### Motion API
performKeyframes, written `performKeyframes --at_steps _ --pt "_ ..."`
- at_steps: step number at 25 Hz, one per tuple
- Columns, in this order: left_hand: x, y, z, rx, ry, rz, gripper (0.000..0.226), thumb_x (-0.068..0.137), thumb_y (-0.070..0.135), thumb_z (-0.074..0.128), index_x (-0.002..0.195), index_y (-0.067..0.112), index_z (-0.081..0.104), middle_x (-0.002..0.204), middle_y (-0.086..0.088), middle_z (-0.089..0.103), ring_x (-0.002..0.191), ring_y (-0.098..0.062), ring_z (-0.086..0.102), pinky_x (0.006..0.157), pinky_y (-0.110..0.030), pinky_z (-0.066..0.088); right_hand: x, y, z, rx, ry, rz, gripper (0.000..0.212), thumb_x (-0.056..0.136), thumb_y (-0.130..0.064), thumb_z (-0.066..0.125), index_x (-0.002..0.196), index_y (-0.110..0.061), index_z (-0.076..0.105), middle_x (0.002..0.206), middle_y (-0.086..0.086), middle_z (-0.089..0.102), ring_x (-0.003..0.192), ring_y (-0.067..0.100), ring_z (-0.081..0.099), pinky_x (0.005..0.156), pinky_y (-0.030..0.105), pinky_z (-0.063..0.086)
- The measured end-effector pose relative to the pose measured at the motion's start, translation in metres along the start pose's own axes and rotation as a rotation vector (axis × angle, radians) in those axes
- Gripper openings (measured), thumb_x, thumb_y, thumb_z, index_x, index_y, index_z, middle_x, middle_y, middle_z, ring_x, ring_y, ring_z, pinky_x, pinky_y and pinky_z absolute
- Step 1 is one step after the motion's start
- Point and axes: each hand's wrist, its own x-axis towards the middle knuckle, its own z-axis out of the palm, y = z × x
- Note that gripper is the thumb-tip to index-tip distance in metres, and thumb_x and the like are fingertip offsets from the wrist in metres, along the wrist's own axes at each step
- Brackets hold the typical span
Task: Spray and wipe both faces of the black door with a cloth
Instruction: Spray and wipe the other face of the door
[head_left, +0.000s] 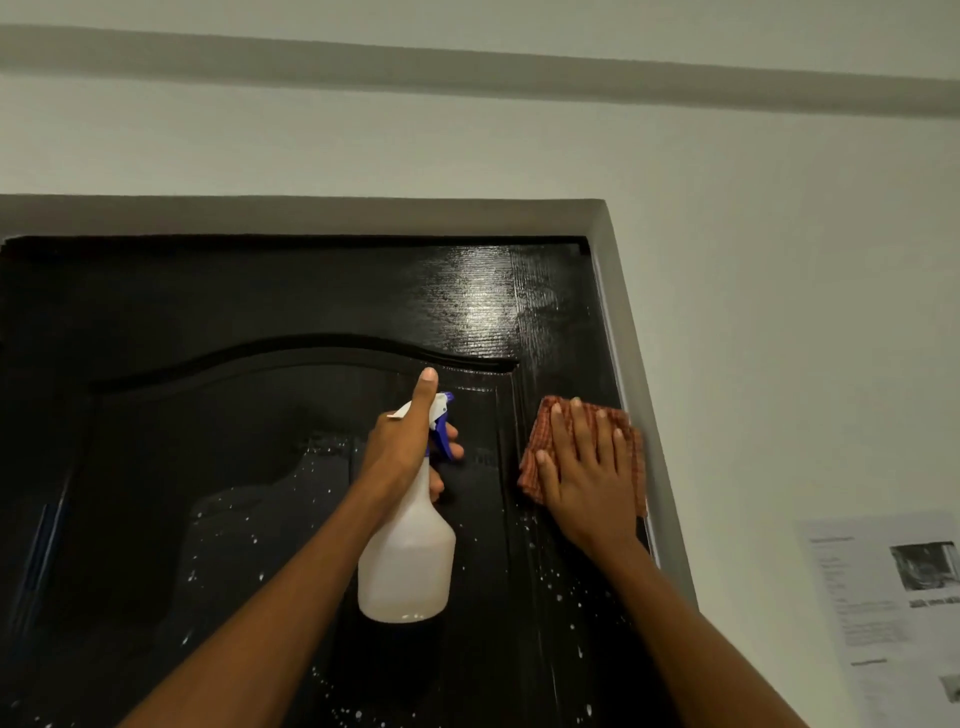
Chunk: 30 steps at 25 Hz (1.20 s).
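Left hand (402, 447) grips the bottle (408, 561) by its neck; right hand (587, 467), fingers straight, presses the cloth (540, 431) flat on the wet door (234, 467).

glossy black door (260, 467), matt plastic spray bottle (408, 571), woven cloth (540, 441)

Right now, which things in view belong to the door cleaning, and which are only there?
For the job: black door; spray bottle gripped by the left hand; checked cloth pressed flat under the right hand.

Only there: printed paper on the wall.
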Motion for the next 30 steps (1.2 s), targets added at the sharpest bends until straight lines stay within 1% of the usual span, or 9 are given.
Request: performKeyframes --at_steps 3,6,9,13,16,19,24,27,30 --pt "0.011 0.009 0.002 0.035 0.003 0.014 0.081 0.090 0.076 0.035 0.095 0.003 0.069 0.077 -0.013 0.076 0.061 -0.034 0.061 0.042 -0.027 0.049 0.082 -0.012 -0.013 0.049 -0.014 0.077 0.065 0.106 -0.054 0.012 0.162 -0.029 -0.011 0.170 0.006 -0.013 0.157 0.028 -0.010 0.126 0.053 -0.002" --pt "0.007 0.001 0.003 0.020 -0.002 0.001 0.079 0.091 0.075 0.034 0.096 0.004 0.069 0.079 -0.014 0.075 0.053 -0.028 0.060 0.040 -0.025 0.047 0.131 -0.036 -0.016 0.099 -0.083 0.133 0.062 0.108 -0.051 0.015 0.161 -0.032 -0.012 0.170 0.004 -0.015 0.156 0.030 -0.016 0.125 0.051 -0.011" --pt "-0.005 -0.011 0.008 -0.032 -0.028 -0.017 0.071 0.094 0.069 0.036 0.105 0.006 0.068 0.089 -0.020 0.073 0.042 -0.012 0.061 0.036 -0.023 0.044 0.106 -0.037 -0.012 0.070 -0.050 0.022 0.063 0.106 -0.050 0.013 0.162 -0.031 -0.008 0.170 0.004 -0.014 0.156 0.028 -0.015 0.125 0.047 -0.012" --pt "-0.009 -0.021 0.007 -0.052 -0.030 -0.033 0.074 0.093 0.069 0.036 0.107 0.003 0.067 0.089 -0.020 0.073 0.042 -0.014 0.062 0.036 -0.024 0.044 0.050 -0.031 0.000 0.051 -0.042 0.046 0.064 0.104 -0.051 0.015 0.163 -0.034 -0.002 0.171 0.001 -0.009 0.157 0.025 -0.008 0.127 0.048 -0.004" --pt "-0.005 -0.015 0.008 -0.070 0.005 -0.010 0.078 0.092 0.070 0.036 0.105 0.000 0.067 0.090 -0.020 0.073 0.042 -0.013 0.061 0.036 -0.025 0.044 0.098 -0.040 -0.006 0.101 -0.089 0.073 0.062 0.106 -0.051 0.014 0.161 -0.036 -0.012 0.170 0.003 -0.015 0.156 0.028 -0.014 0.126 0.050 -0.008" --pt "0.001 -0.011 0.012 -0.093 0.051 0.008 0.079 0.092 0.071 0.037 0.099 -0.001 0.069 0.087 -0.018 0.075 0.041 -0.012 0.060 0.036 -0.025 0.044 0.124 -0.041 -0.010 0.087 -0.086 0.058 0.063 0.108 -0.052 0.019 0.162 -0.035 -0.008 0.171 0.002 -0.012 0.156 0.030 -0.013 0.126 0.050 -0.009" --pt "-0.010 -0.035 0.028 -0.192 0.044 -0.053 0.079 0.094 0.068 0.040 0.110 -0.004 0.066 0.103 -0.027 0.071 0.047 -0.012 0.064 0.035 -0.024 0.044 0.046 -0.033 0.003 0.117 0.033 0.097 0.067 0.106 -0.056 0.026 0.163 -0.032 0.000 0.172 0.003 -0.006 0.157 0.032 -0.004 0.126 0.049 -0.007" --pt "-0.019 -0.048 0.032 -0.228 0.017 -0.098 0.081 0.093 0.069 0.041 0.113 -0.005 0.066 0.106 -0.028 0.070 0.054 -0.015 0.067 0.036 -0.025 0.045 -0.018 -0.035 0.013 0.093 0.005 0.127 0.069 0.107 -0.055 0.026 0.163 -0.030 -0.005 0.171 0.004 -0.011 0.157 0.030 -0.007 0.127 0.051 -0.003" --pt "-0.033 -0.057 0.032 -0.176 0.018 -0.106 0.079 0.093 0.069 0.039 0.108 -0.003 0.067 0.102 -0.025 0.072 0.050 -0.013 0.065 0.036 -0.024 0.046 -0.098 -0.032 0.019 0.073 -0.072 0.120 0.070 0.107 -0.053 0.029 0.163 -0.028 -0.004 0.171 0.005 -0.012 0.157 0.029 -0.010 0.126 0.056 0.004"
